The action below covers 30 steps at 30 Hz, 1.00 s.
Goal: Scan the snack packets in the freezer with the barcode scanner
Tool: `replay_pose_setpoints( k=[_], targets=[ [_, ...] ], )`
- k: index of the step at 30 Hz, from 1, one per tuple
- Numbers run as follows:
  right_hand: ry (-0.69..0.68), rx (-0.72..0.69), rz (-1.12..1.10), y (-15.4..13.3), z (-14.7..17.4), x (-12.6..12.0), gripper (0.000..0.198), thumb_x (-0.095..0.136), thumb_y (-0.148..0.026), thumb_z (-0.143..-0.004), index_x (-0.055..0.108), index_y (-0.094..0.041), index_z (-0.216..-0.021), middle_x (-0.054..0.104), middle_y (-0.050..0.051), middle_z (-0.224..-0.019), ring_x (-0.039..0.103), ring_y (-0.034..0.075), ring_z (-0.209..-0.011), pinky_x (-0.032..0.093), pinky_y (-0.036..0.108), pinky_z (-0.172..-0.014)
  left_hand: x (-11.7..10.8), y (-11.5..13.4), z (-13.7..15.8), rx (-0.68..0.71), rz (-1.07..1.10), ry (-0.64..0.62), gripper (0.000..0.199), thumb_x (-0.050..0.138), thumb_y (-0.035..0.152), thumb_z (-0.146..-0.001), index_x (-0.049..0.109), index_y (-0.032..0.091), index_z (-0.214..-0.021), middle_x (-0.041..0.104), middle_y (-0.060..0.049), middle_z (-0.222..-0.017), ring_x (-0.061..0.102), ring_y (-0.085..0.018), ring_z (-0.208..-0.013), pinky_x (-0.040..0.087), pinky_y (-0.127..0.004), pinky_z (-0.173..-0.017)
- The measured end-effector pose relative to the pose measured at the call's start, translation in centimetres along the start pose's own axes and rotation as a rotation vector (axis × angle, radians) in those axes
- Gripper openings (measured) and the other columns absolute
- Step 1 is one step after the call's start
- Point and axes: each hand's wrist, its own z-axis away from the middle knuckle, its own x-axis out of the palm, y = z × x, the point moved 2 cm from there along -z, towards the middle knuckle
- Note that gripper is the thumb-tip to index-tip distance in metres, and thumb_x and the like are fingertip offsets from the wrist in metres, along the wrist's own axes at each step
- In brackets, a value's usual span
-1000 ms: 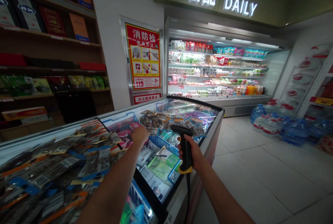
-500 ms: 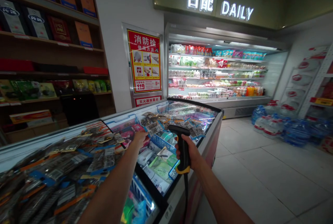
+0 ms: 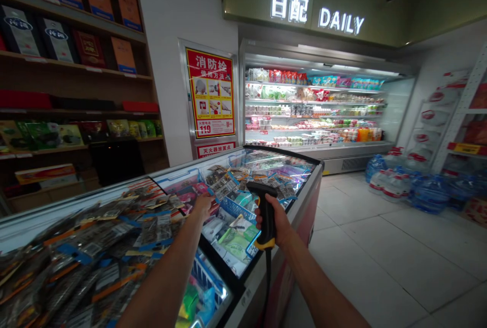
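Note:
My right hand [image 3: 279,219] is wrapped round the grip of a black and yellow barcode scanner [image 3: 266,216], held over the front edge of a chest freezer [image 3: 304,198]. Its cable hangs straight down. My left hand [image 3: 203,206] is stretched into the freezer beside pink-red packets [image 3: 192,193] and a dark packet with a blue edge. The back of the hand and the arm hide most of its fingers, so whether it grips a packet is unclear. Between my hands lie green and white bags [image 3: 238,241] and a blue basket [image 3: 238,208].
Many dark packets with blue and orange headers [image 3: 99,247] are heaped on the freezer's left part. A wooden shelf [image 3: 125,76] stands behind at left. Beyond is a lit refrigerated display [image 3: 315,109]. Bottled water packs [image 3: 429,193] sit on the tiled floor [image 3: 373,257] at right.
The view has shifted slightly, with the sign and display now a little lower and further left. My right hand still holds the scanner; the left stays at nearly the same spot.

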Motion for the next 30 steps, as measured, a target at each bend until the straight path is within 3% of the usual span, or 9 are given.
replay_pose_setpoints(
  k=[7,17,24,30],
  targets=[
    [-0.013,-0.019,-0.005,-0.1,0.3,0.2,0.029,0.056,-0.042,-0.068,0.052,-0.015,-0.076,0.053,-0.002,-0.051,0.046,0.008,-0.039,0.036,0.019,-0.035,0.1,0.1,0.6,-0.132,0.254,-0.029,0.024,0.045,-0.003,-0.071,0.045,0.016,-0.057,0.052,0.003,-0.051,0.055,-0.008,-0.049,0.052,-0.026,-0.059],
    [-0.022,0.096,-0.030,1.1,0.5,1.1,0.029,0.048,-0.043,-0.073,0.053,-0.014,-0.074,0.053,-0.001,-0.049,0.046,0.008,-0.036,0.036,0.018,-0.034,1.7,-1.3,-0.7,-0.147,0.395,0.055,0.025,0.042,-0.003,-0.074,0.042,0.017,-0.060,0.053,0.003,-0.060,0.055,-0.007,-0.054,0.051,-0.027,-0.063],
    [-0.040,0.139,-0.036,1.5,0.3,1.3,0.029,0.050,-0.043,-0.072,0.052,-0.014,-0.075,0.052,-0.002,-0.049,0.046,0.008,-0.036,0.035,0.018,-0.035,2.3,-1.7,-0.6,-0.095,0.324,0.063,0.024,0.043,-0.001,-0.073,0.041,0.018,-0.060,0.053,0.002,-0.060,0.060,-0.011,-0.068,0.051,-0.025,-0.065],
    [-0.015,0.088,-0.025,1.1,0.2,1.0,0.028,0.050,-0.042,-0.072,0.052,-0.014,-0.074,0.052,-0.002,-0.049,0.046,0.008,-0.036,0.036,0.018,-0.035,1.6,-1.4,-1.1,0.028,0.069,0.092,0.020,0.042,-0.001,-0.071,0.047,0.018,-0.065,0.059,-0.002,-0.063,0.062,-0.015,-0.072,0.051,-0.029,-0.063]
  ],
)
